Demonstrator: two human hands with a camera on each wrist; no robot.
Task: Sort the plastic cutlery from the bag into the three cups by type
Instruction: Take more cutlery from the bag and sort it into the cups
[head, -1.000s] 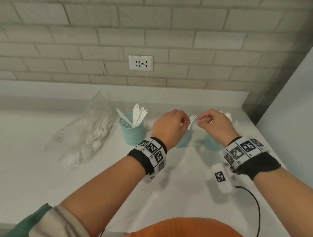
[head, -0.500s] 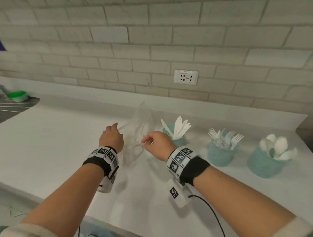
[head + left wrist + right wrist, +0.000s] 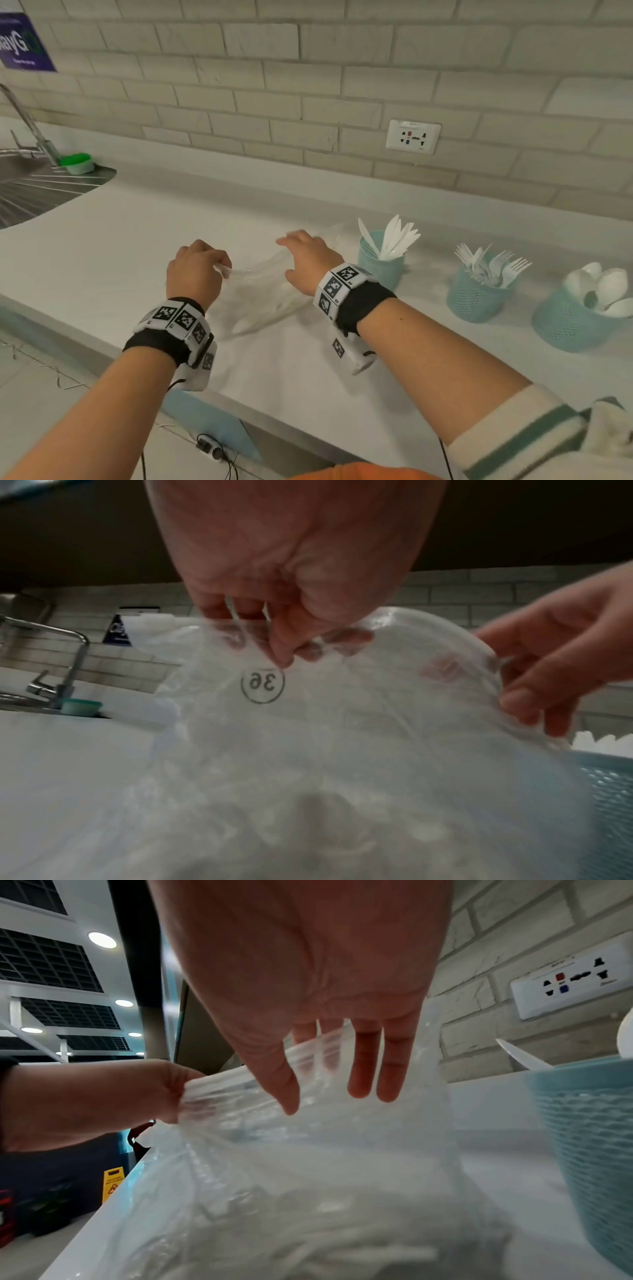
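White counter [image 3: 102, 246] runs along a brick wall; steel sink [image 3: 30, 192] at its far left corner, wall socket [image 3: 413, 136] above the back edge. Clear plastic bag [image 3: 260, 301] lies mid-counter nearer the front edge, white cutlery inside, blurred, types not readable; "36" in a circle printed on it, seen in the left wrist view. Three teal mesh cups line up toward the right edge: knife cup [image 3: 382, 263] just beside the bag, fork cup [image 3: 474, 294] in the middle, spoon cup [image 3: 568, 322] last. Left hand [image 3: 195, 270] pinches the bag's mouth rim, fingers curled on the film. Right hand [image 3: 308, 263] holds the opposite side of the mouth, thumb outside, two fingers [image 3: 377, 1069] straight in front of the film, the others behind it. Mouth stretched between both hands. Green-lidded tub [image 3: 78, 163] sits by the sink.
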